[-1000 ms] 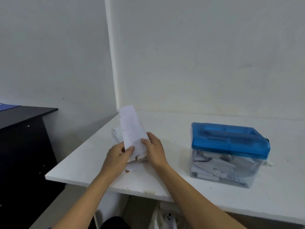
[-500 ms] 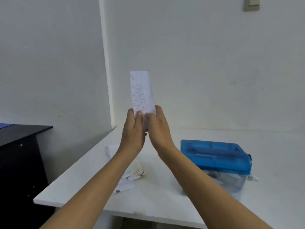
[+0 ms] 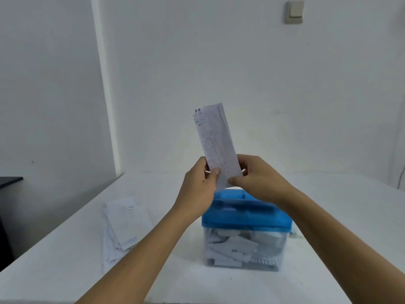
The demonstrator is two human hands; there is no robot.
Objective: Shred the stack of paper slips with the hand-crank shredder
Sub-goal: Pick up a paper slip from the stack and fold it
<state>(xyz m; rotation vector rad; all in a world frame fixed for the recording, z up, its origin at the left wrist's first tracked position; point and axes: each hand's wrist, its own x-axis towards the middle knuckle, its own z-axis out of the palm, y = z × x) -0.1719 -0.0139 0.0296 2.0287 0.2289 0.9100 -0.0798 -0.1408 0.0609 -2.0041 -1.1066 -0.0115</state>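
Observation:
A long printed paper slip (image 3: 215, 139) stands nearly upright above the shredder, its top leaning slightly left. My left hand (image 3: 200, 183) pinches its lower left edge and my right hand (image 3: 257, 178) pinches its lower right edge. Directly below is the hand-crank shredder (image 3: 245, 216), with a blue lid and a clear bin (image 3: 243, 249) holding white shreds. The slip's bottom end sits just above the lid, partly hidden by my fingers. The stack of paper slips (image 3: 123, 224) lies on the white table (image 3: 65, 270) to the left of the shredder.
A wall rises right behind the table, with a light switch (image 3: 294, 12) high on the right. A dark cabinet (image 3: 8, 181) stands at the far left beyond the table edge. A thin cable (image 3: 402, 176) hangs at the right edge.
Both hands lifted one slip off the stack and carried it right, from above the pile to above the shredder lid. The view shifted right, centring the shredder.

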